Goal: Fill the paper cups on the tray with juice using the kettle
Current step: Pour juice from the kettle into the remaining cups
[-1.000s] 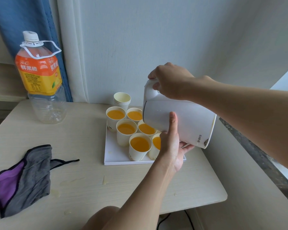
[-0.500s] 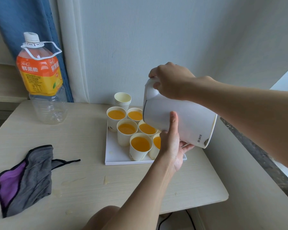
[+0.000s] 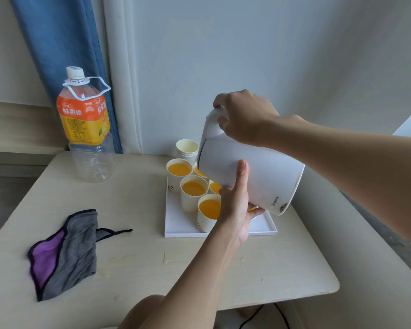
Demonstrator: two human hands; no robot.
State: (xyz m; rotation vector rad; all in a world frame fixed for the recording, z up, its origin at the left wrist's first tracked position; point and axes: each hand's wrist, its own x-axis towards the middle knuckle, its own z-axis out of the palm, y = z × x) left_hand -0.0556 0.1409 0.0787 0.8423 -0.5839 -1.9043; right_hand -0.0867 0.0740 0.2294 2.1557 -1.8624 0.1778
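Observation:
A white kettle (image 3: 259,172) hangs tilted to the left over a white tray (image 3: 261,227) that holds several paper cups (image 3: 192,194) filled with orange juice. My right hand (image 3: 243,116) grips the kettle's handle at its top. My left hand (image 3: 237,203) supports the kettle from below, thumb straight up against its side and fingers under its bottom edge. The kettle and my left hand hide the cups on the right side of the tray. A stack of empty paper cups (image 3: 187,148) stands just behind the tray.
A large, nearly empty juice bottle (image 3: 86,129) stands at the table's back left by a blue curtain (image 3: 57,51). A grey and purple cloth (image 3: 64,252) lies front left. Small spills (image 3: 124,258) mark the tabletop in front of the tray. The wall is close on the right.
The kettle and both hands keep almost the same pose over the cups; my view has shifted slightly and the kettle has edged a little over the back cups.

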